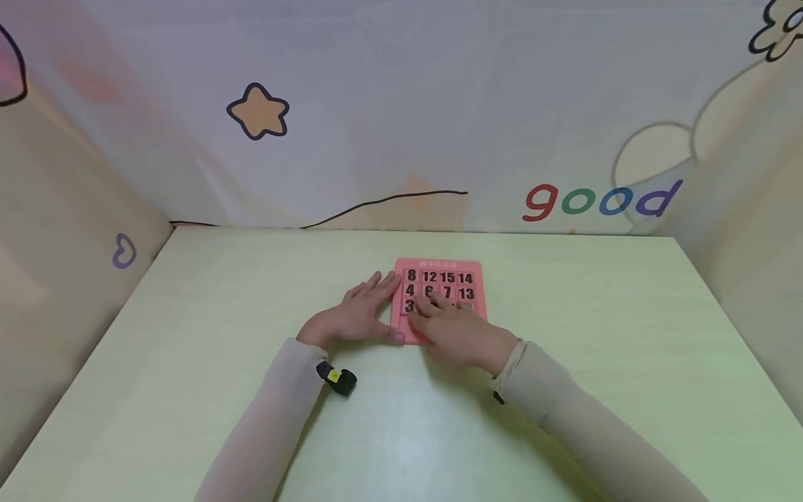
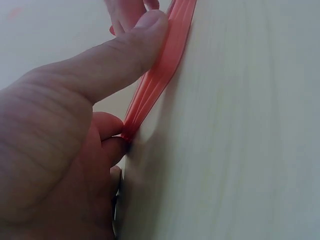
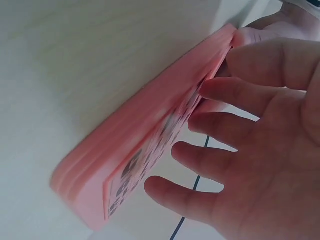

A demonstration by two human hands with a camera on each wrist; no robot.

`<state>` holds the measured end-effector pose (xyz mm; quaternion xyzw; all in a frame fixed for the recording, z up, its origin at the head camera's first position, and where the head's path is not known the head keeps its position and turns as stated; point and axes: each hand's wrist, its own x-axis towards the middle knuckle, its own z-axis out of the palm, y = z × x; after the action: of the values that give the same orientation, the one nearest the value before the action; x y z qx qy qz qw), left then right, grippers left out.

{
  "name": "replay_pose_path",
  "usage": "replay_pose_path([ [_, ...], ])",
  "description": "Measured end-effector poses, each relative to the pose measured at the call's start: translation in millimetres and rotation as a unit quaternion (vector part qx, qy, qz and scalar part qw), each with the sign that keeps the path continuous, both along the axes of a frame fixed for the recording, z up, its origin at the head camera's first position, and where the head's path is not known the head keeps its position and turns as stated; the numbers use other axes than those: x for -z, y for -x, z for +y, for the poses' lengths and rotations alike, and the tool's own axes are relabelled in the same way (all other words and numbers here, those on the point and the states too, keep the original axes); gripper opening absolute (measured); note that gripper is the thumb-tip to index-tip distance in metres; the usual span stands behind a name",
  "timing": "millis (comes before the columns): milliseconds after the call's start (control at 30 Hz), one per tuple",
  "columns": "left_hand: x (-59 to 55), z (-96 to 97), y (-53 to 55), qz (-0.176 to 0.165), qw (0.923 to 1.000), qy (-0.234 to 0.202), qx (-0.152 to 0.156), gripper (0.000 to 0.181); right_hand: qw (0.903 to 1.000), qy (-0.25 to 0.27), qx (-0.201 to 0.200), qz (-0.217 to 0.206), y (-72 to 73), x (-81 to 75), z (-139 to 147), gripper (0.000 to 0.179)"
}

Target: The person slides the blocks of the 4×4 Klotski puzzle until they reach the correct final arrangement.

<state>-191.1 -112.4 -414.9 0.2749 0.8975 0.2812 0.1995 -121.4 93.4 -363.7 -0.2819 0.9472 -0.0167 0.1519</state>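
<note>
A pink sliding number puzzle [image 1: 447,277] lies flat on the table, its black-numbered tiles facing up. Along its left side rest the spread fingers of my left hand [image 1: 357,317], while the thumb presses the near edge by the left corner; the left wrist view shows this hold on the puzzle's edge [image 2: 167,67]. My right hand [image 1: 461,336] reaches over the near part of the puzzle, its fingertips on or just over the lower tiles. Those fingers are spread in the right wrist view, and they cover several tiles. Around the lower left, a bare pink strip of the puzzle shows.
The pale green table [image 1: 251,279] extends on both sides of the puzzle. Behind it hangs a printed backdrop [image 1: 389,104] with a star and the word "good", and similar cloth stands at left and right. A black wrist camera [image 1: 339,378] sits at the left cuff.
</note>
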Motion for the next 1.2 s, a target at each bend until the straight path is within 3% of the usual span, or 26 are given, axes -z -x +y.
replay_pose_path([
  [433,-2.6,2.2,2.5,0.000,0.9999,-0.005,-0.017,0.109,0.9989,0.006,-0.035,0.030,-27.8,0.2,24.2,0.049],
  [567,0.8,2.0,0.6,-0.011,0.9997,0.001,-0.021,0.111,0.9991,0.009,-0.034,0.026,-31.7,5.4,18.5,0.050],
  [700,2.5,1.0,0.8,-0.002,0.9999,0.002,-0.017,0.112,0.9992,0.016,-0.033,0.018,-30.1,5.8,4.6,0.051],
  [900,1.9,2.8,1.1,0.005,0.9998,-0.008,-0.018,0.112,0.9997,0.012,-0.020,0.010,-27.8,0.2,-4.0,0.050],
  [1200,3.7,1.1,-2.8,-0.002,0.9995,-0.016,-0.026,0.108,0.9996,0.017,0.021,0.010,-33.8,5.6,25.0,0.050],
])
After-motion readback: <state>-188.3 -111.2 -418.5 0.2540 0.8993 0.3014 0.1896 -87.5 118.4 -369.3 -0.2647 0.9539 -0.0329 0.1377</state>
